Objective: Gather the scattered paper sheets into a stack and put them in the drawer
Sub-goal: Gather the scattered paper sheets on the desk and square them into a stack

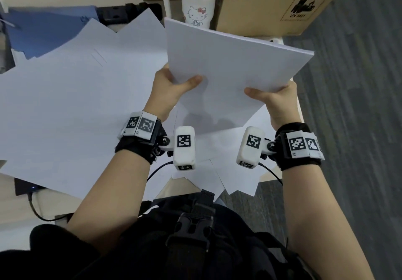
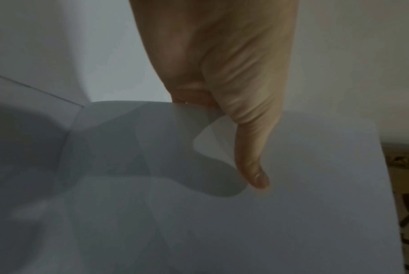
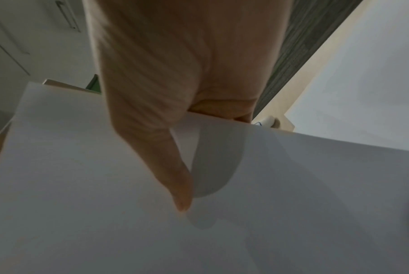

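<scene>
Both hands, left hand [image 1: 168, 88] and right hand [image 1: 276, 99], pinch the near edge of a squared white paper stack [image 1: 235, 62] raised above loose white sheets [image 1: 65, 105] scattered leftward across the desk

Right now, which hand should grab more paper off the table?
Probably the left hand: most loose sheets lie on its side. The right hand could keep its grip on the stack.

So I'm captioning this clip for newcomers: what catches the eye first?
The stack of paper, held up at centre by the left hand and right hand, thumbs on top. Loose sheets sprawl across the desk at left. Behind stand a cartoon-cat tumbler and a cardboard box.
</scene>
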